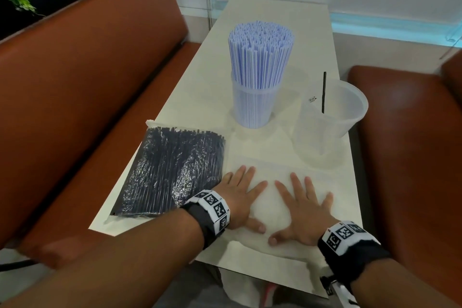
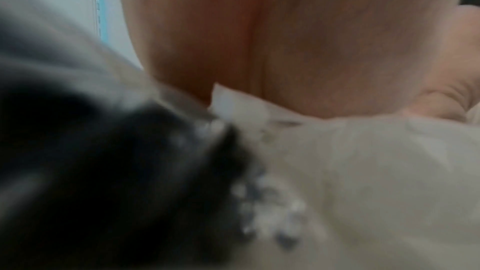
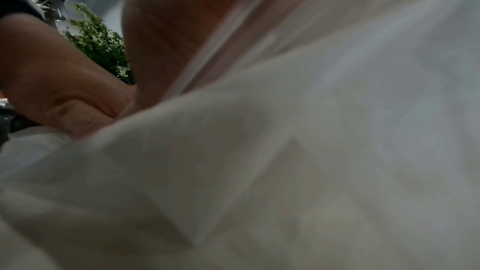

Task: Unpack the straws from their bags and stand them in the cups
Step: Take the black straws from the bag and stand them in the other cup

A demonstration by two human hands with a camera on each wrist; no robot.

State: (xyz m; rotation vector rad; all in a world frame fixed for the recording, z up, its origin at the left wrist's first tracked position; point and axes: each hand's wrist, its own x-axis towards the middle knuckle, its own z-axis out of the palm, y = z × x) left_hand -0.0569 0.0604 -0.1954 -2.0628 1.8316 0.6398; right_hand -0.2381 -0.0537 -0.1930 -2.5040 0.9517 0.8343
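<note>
Head view: left hand (image 1: 240, 197) and right hand (image 1: 303, 210) — fingers spread flat on an empty clear bag (image 1: 272, 210) at the table's (image 1: 255, 17) near edge; bagged black straws (image 1: 172, 172) at its left edge; blue straws (image 1: 260, 57) stand in a cup (image 1: 252, 110) mid-table; one black straw (image 1: 324, 92) in the second cup (image 1: 332, 117) by the right edge.
Wrist views: blurred — palms on plastic.

Full bag (image 1: 172, 172) lies left of empty bag (image 1: 272, 207), cups (image 1: 252, 105) behind.

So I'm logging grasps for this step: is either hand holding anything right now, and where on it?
Nothing is gripped. The left hand and right hand lie flat with fingers spread, pressing down on the empty clear bag near its middle.
</note>
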